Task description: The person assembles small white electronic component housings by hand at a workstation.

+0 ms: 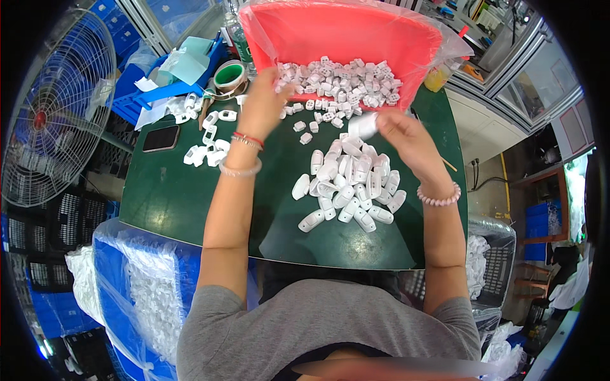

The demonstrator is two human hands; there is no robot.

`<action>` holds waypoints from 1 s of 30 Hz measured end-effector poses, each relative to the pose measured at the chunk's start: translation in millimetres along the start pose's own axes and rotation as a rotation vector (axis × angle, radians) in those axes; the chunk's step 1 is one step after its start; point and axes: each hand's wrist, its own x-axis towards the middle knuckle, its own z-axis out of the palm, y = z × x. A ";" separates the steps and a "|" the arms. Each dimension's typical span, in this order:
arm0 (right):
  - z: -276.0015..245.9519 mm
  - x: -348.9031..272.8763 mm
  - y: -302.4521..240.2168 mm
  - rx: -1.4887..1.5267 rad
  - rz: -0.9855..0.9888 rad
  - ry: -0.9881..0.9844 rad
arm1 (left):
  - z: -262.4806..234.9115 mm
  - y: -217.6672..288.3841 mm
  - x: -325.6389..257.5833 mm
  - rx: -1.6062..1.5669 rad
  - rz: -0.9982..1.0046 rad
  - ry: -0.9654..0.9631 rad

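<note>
Between the thumb and fingers of my right hand (pixel 406 136) is a white plastic shell (pixel 363 126), slightly blurred. It is held above a pile of similar oval white shells (pixel 346 181) on the green table (pixel 286 238). My left hand (pixel 264 98) is raised at the left front of a tilted red bin (pixel 343 38); motion smears its fingers, so whether they hold anything cannot be made out. Small white block-like parts (pixel 343 82) fill the bin's front and spill onto the table beside that hand.
Left of my left arm lie a phone (pixel 161 138), loose white frames (pixel 210 152) and a tape roll (pixel 230 75). A blue basket (pixel 152 95) stands behind them. A large fan (pixel 57 108) is at far left. Plastic-lined blue crates (pixel 143 279) sit below the table's left edge.
</note>
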 end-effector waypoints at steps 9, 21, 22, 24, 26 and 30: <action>2.6 14.1 40.8 -0.555 0.033 -0.334 | 10.1 -102.8 -5.1 0.749 -0.115 -0.192; -19.4 41.6 121.3 -1.162 -0.316 0.367 | -6.4 -13.9 7.4 -0.491 -0.062 -0.322; -17.6 41.5 121.4 -1.143 -0.347 0.368 | 4.5 -13.4 4.4 -0.626 -0.040 -0.329; -15.1 40.0 116.6 -0.925 -0.303 0.383 | 16.5 0.3 -2.3 -0.725 -0.046 -0.359; -1.1 36.9 89.3 -0.363 -0.137 0.356 | 18.7 19.6 -12.3 -0.817 -0.094 -0.315; 11.8 17.1 22.9 0.457 -0.121 0.145 | 2.8 63.2 -26.4 -1.128 -0.140 -0.450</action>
